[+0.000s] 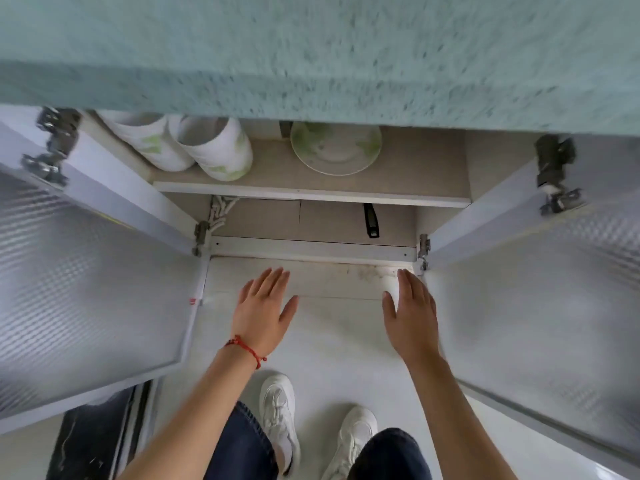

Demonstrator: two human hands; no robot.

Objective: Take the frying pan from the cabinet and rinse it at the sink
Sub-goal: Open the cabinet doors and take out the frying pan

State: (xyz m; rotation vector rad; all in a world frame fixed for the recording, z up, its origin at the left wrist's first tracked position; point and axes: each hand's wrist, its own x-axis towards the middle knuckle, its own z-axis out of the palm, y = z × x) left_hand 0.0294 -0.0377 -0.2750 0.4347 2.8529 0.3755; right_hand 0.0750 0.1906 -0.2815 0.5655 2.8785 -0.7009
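Frying pan handle (371, 220), black and pointing outward, pokes from under the middle shelf (311, 195) on the lower level of an open cabinet, right of centre; the pan's body is hidden beneath that shelf, so only the handle tells where it lies. A person stands before the cabinet looking straight down, both doors swung wide: the left door (86, 289) and right door (554, 299), each with a frosted patterned panel. The left hand (263, 313), a red string bracelet (246, 349) at its wrist, and the right hand (412, 317) hang over the pale floor just in front of the cabinet's bottom rail, fingers stretched flat and slightly spread, holding nothing. Neither touches a door or the handle; the right hand is the nearer of the two to it. On the shelf above stand two white cups with green print (194, 147) and a plate (336, 147), under the edge of a speckled green counter (311, 57). By the look of it, the cabinet is opened but the pan is not yet grasped. Reaching in, lifting it out, carrying it to the sink and rinsing all remain. No sink appears in view.
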